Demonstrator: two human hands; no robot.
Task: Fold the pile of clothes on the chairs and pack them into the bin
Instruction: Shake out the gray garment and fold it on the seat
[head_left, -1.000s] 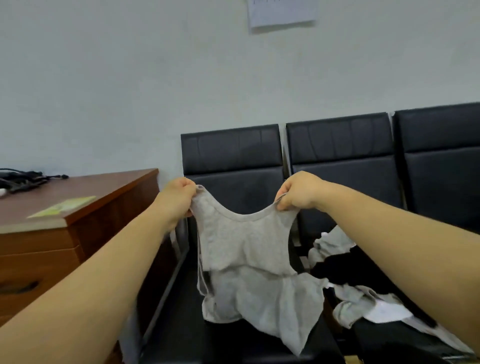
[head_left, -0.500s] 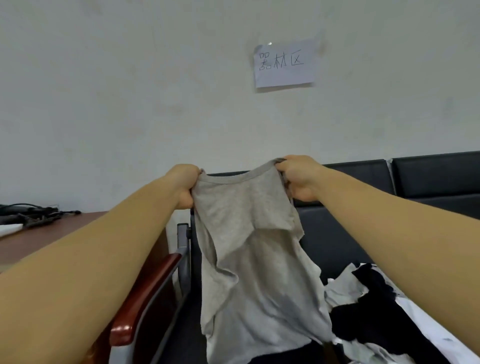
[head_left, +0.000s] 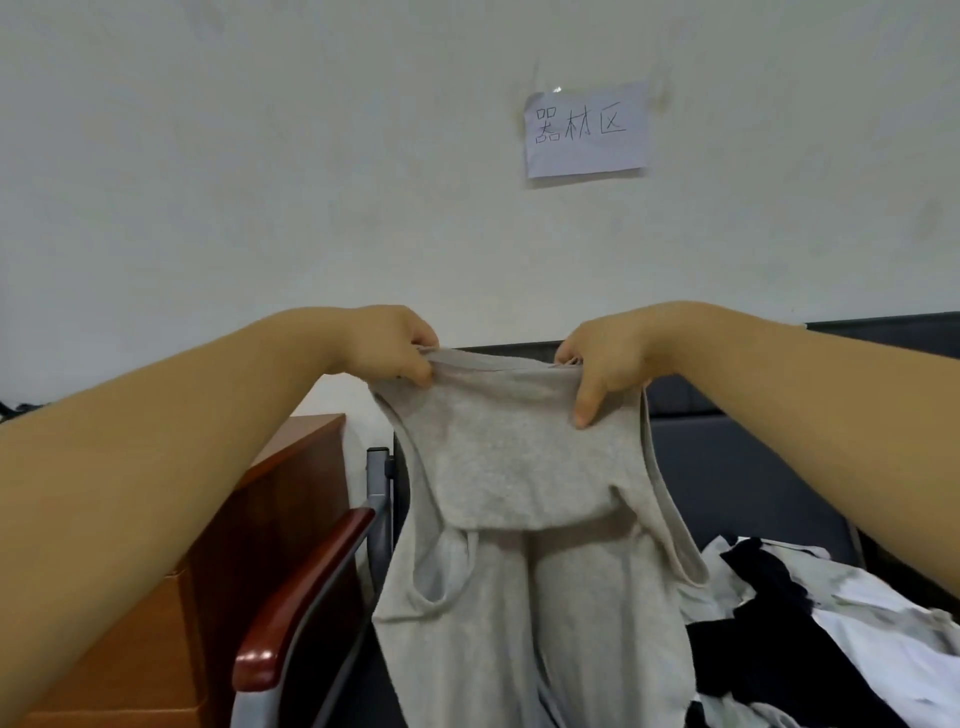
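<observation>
Hands have spread wider than half a second back, pulling the held edge taut; the cloth that hung in a crumpled twist now hangs flatter, and the view has tipped up the wall.

Nearest, below and left of the grip: red-brown armrest (head_left: 296, 597) on a grey metal chair frame.

At the grip: left hand (head_left: 395, 345) and right hand (head_left: 602, 358), both clamped on the top edge of the grey tank top (head_left: 519, 467). Fingers are curled over the edge, and the right thumb presses down the front of the cloth. The two hands are level, with the edge stretched between them. Judged purpose: hold it up clear of the seat so weight pulls out creases and the shape can be read before folding.

Orientation: long axis vertical, hanging straight down from the grip and out of view at the bottom. Width runs hand to hand. Below the held edge a flap doubles over the front, and strap loops hang lower on both sides. Cannot tell for certain which end is uppermost.

Below and right of the grip: pile of clothes (head_left: 810, 639), black and white, unfolded on the seat.

Behind the grip: black chair backs (head_left: 753, 457); wooden desk (head_left: 301, 467) off to the left.

Farthest, above the right hand: paper sign (head_left: 584, 130) taped on the white wall.

Bin not in view.
</observation>
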